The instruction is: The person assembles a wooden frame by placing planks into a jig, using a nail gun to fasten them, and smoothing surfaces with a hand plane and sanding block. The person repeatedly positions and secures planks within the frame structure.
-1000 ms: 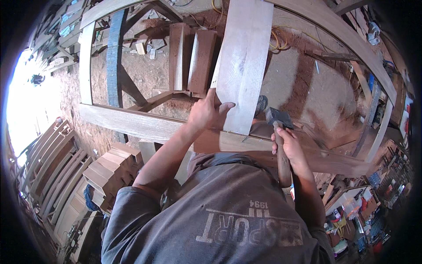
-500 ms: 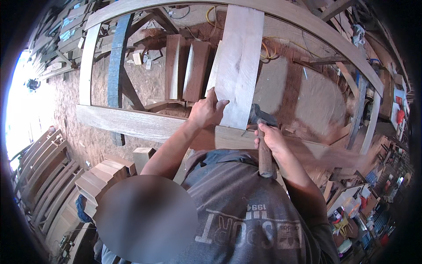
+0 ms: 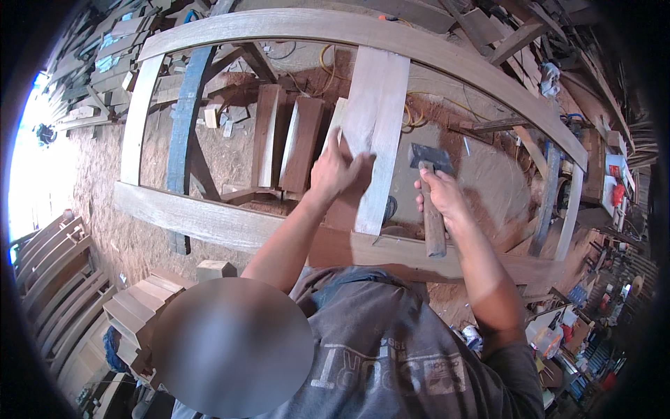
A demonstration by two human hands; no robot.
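In my right hand (image 3: 442, 199) is a hammer (image 3: 434, 229) with a dark blocky head and a thick wooden handle. My fingers wrap its handle close under the head, and it hangs over the near rail (image 3: 272, 230) of a large wooden frame. A wide pale board (image 3: 377, 119) spans the frame from the far rail (image 3: 293, 21) to the near one. My left hand (image 3: 333, 171) is at the board's left edge, fingers and thumb apart, holding nothing. Whether its fingertips touch the board I cannot tell. Its shadow falls across the board's near end.
A dark bluish beam (image 3: 185, 119) runs beneath the frame at the left. Reddish-brown timber blocks (image 3: 303, 143) stand below the frame's opening. Yellow cable (image 3: 413, 120) lies on the ground. Stacked wood (image 3: 105, 63) fills the far left; cluttered tools (image 3: 593, 314) lie at the right.
The hammer has moved up and right, away from the board's near end. My left hand stays by the board's left edge, its fingers slightly shifted. The whole view has shifted a little.
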